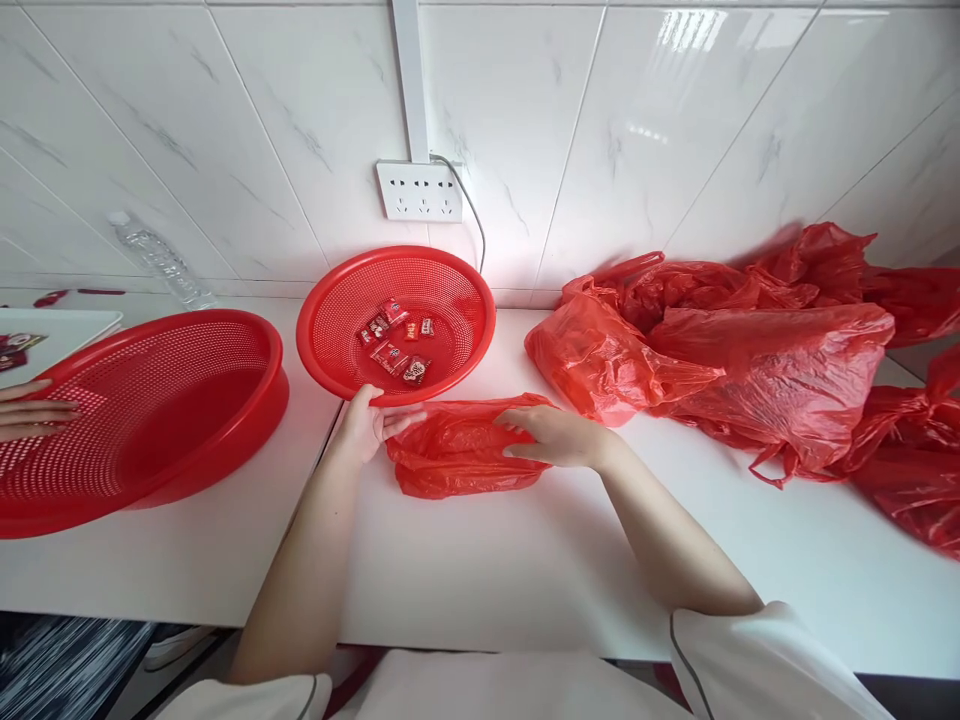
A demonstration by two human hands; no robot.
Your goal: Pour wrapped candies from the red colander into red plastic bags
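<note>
A red plastic bag (465,470) lies on the white table in front of me, its mouth spread. My left hand (367,425) is at the bag's left edge, thumb raised by the basket rim and fingers stretched apart. Over the bag's right side is my right hand (551,437), its fingers spread and reaching into the mouth, touching the film. Just behind the bag stands a round red plastic basket (322,310), tilted towards me. Several small wrapped snack packets (390,355) lie on its bottom.
To the left is a larger red basket (247,420), with another person's hand (34,410) at its side. Filled red plastic bags (765,370) are heaped at the right. A clear plastic bottle (161,260) leans by the tiled wall, which carries a power socket (420,192).
</note>
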